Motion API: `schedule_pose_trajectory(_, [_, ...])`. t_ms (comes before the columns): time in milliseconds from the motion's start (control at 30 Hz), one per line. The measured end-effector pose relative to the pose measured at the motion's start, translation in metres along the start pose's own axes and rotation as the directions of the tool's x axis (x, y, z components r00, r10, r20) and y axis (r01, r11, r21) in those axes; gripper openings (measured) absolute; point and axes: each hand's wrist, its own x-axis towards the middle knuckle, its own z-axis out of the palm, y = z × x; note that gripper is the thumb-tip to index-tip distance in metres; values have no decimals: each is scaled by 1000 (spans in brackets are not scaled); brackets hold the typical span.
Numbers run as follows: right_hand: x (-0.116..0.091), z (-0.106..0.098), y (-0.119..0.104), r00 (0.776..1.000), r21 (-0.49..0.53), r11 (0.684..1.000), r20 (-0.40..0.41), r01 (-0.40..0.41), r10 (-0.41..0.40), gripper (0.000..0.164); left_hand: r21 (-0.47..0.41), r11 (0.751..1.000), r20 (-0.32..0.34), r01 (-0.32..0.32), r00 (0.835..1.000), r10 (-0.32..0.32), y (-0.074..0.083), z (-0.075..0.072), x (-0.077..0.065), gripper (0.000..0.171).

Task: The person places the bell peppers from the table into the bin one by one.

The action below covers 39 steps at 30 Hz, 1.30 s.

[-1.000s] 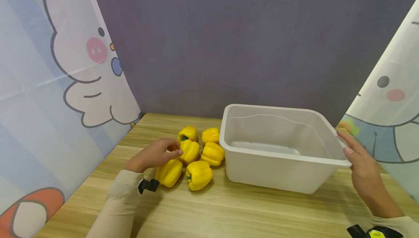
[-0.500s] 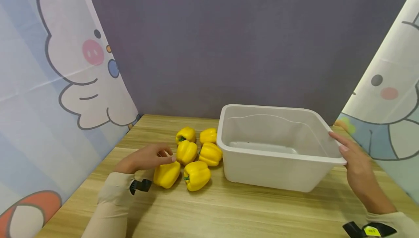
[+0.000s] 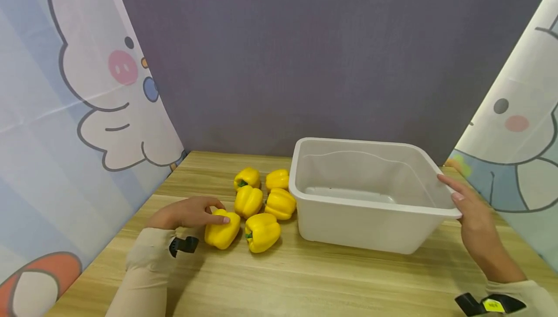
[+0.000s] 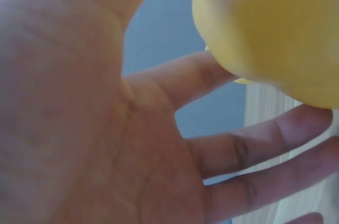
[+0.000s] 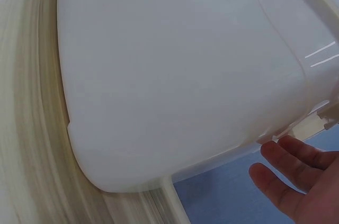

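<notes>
A person's left hand (image 3: pixel 192 213) rests its thumb on a glossy, lobed yellow bell pepper (image 3: pixel 221 232), fingers reaching along the far side; from where I stand, I cannot tell whether they are closed on it. The right hand (image 3: pixel 477 227) grasps the outer end of a deep, off-white rectangular plastic tub (image 3: pixel 357 227) by its rolled rim. Five more yellow bell peppers (image 3: pixel 263 233) crowd the space between the left hand and the tub, green stems showing on some, and beyond them the tub's tall, smooth wall stands in the way. Beneath both hands runs a pale wood-grained surface (image 3: pixel 305 283). A flat, dark grey backdrop (image 3: pixel 305 55) rises behind; creased, cartoon-printed sheeting flanks the left hand (image 3: pixel 39 152) and the right. Black straps (image 3: pixel 184 245) circle both beige cuffs.
</notes>
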Motion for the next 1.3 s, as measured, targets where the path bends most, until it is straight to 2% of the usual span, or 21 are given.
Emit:
schedule_pose_trajectory(233, [0, -1, 2, 1000, -56, 998, 13, -8, 9, 44, -33, 999, 34, 1, 999, 0, 1, 0, -1, 67])
schedule_pose_trajectory(333, [0, -2, 3, 1000, -26, 1000, 22, -9, 9, 44, -41, 999, 39, 9, 999, -8, 1, 1, -1, 68])
schedule_pose_trajectory(467, [-2, -2, 5, 999, -19, 1000, 35, -15, 15, 44, -52, 999, 55, 8, 998, -5, 0, 2, -1, 66])
schedule_pose_trajectory(600, [-3, -2, 5, 999, -74, 997, 38, -16, 18, 45, -44, 999, 57, -10, 998, 12, -1, 3, 1, 63])
schedule_pose_trajectory(733, [-3, -2, 5, 999, -49, 999, 22, -21, 22, 45, -30, 999, 65, -26, 997, 28, -1, 3, 6, 64])
schedule_pose_trajectory(900, [-1, -3, 6, 1000, 62, 998, 21, -5, 4, 44, -45, 998, 76, -35, 996, 38, -2, 3, 10, 64])
schedule_pose_trajectory(1000, [-1, -3, 5, 1000, 88, 996, 16, -7, 5, 44, -65, 997, 81, -32, 996, 38, -3, 3, 9, 61])
schedule_pose_trajectory(1133, [-1, -2, 2, 1000, 33, 999, 8, -14, 14, 44, -86, 996, 75, -34, 996, 40, -5, 3, 7, 61])
schedule_pose_trajectory(1300, [-3, -1, 4, 999, 20, 999, 28, -27, 27, 45, -105, 994, 56, -32, 998, 38, -10, 5, 5, 61])
